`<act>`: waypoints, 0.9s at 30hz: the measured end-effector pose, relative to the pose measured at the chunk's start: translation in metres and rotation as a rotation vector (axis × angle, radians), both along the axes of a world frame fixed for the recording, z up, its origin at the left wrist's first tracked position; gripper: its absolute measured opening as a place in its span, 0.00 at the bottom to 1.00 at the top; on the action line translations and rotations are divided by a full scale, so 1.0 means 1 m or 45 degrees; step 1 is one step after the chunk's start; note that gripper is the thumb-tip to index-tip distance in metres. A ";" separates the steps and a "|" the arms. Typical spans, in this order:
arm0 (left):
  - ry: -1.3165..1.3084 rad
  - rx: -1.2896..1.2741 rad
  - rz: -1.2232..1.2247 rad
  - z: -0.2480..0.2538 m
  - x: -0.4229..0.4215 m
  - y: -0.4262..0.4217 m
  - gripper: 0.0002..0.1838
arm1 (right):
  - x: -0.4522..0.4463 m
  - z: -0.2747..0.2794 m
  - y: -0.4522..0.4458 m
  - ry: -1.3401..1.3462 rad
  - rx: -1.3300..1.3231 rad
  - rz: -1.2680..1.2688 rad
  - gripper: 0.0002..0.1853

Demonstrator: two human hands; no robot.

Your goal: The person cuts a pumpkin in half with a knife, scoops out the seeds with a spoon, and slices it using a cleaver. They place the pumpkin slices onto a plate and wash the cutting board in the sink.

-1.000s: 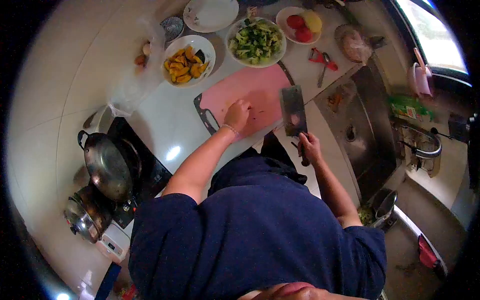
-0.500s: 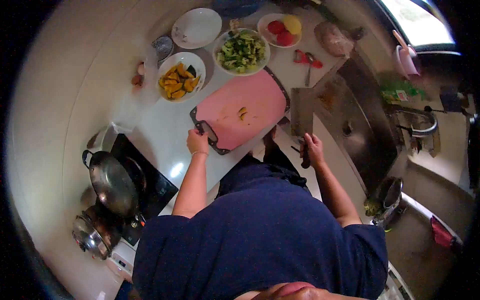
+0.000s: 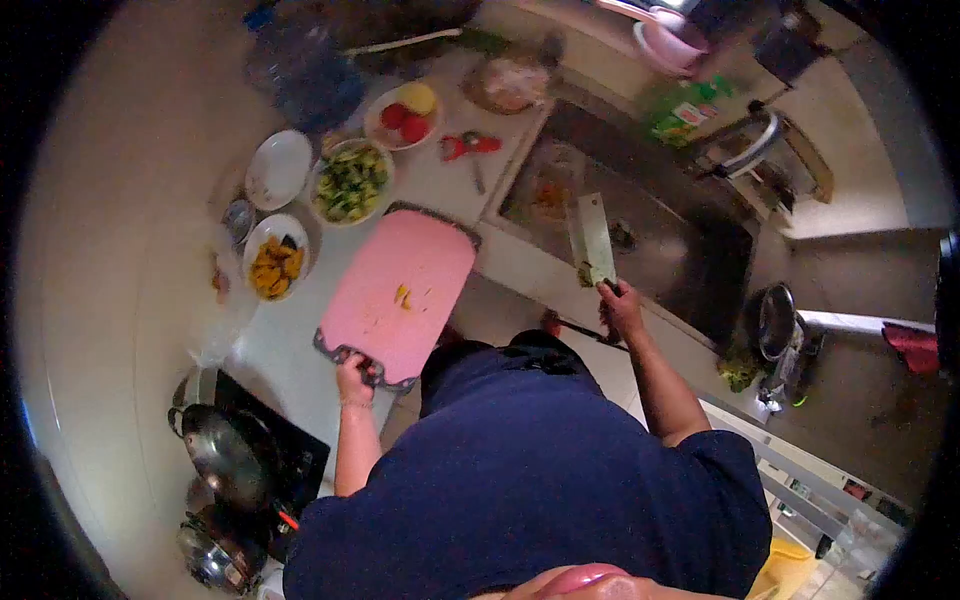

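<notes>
My left hand [image 3: 355, 380] is closed round the dark handle of a pink cutting board [image 3: 420, 265]. A few small yellowish-green scraps [image 3: 404, 297] lie on the board's surface. Over the near edge of the sink, my right hand [image 3: 621, 306] grips the handle of a cleaver [image 3: 592, 235], its broad blade pointing away from me. A bit of green clings to the blade near the handle. Beyond the board stand a bowl of chopped green vegetables [image 3: 350, 182] and a bowl of orange-yellow pieces [image 3: 275, 262].
A sink [image 3: 680, 250] with a faucet [image 3: 755, 145] is at the right. A plate of red and yellow items [image 3: 405, 115], an empty white plate [image 3: 280, 168] and a red peeler [image 3: 470, 146] are at the back. A wok [image 3: 225, 450] sits lower left.
The view has turned toward the sink. My left hand moved from the board's middle to its handle and now holds it. The cleaver has come over the sink side in my right hand.
</notes>
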State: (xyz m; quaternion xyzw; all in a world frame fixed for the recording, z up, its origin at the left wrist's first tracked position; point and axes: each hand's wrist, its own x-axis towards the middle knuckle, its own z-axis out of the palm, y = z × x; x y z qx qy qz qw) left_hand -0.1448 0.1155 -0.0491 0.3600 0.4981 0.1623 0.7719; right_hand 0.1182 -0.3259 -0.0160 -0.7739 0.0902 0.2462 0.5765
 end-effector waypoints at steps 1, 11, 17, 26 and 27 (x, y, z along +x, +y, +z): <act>0.045 -0.008 0.021 0.001 -0.006 -0.007 0.04 | 0.017 -0.012 -0.037 -0.108 -0.148 0.030 0.14; -0.048 0.111 -0.347 0.121 0.161 -0.200 0.13 | 0.279 0.001 -0.205 -0.974 -1.472 0.814 0.20; -0.002 -0.018 -0.403 0.091 0.304 -0.320 0.12 | 0.383 -0.099 -0.217 -1.258 -1.157 0.705 0.12; 0.042 0.093 -0.785 0.090 0.427 -0.412 0.05 | 0.279 -0.015 -0.225 -0.989 -0.887 0.644 0.13; 0.038 0.068 -0.807 0.082 0.440 -0.416 0.05 | 0.265 -0.007 -0.235 -0.845 -0.884 0.611 0.14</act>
